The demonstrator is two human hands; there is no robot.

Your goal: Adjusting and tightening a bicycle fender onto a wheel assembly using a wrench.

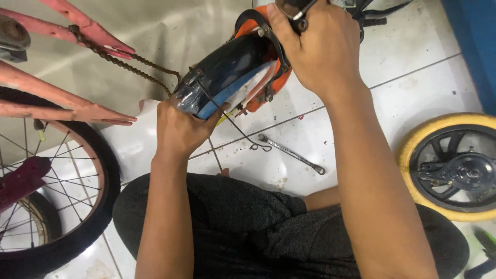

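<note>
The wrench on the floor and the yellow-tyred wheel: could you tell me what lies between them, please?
In the head view, the person's right forearm crosses the stretch between the wrench and the yellow-tyred wheel; beneath it only white floor tiles show.

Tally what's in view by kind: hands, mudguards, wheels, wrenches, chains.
Hands: 2, left hand and right hand, both gripping the mudguard
Black mudguard: 1
Wheels: 2, spoked wheel, yellow-tyred wheel
Wrench: 1
Chain: 1
Total: 7
</note>
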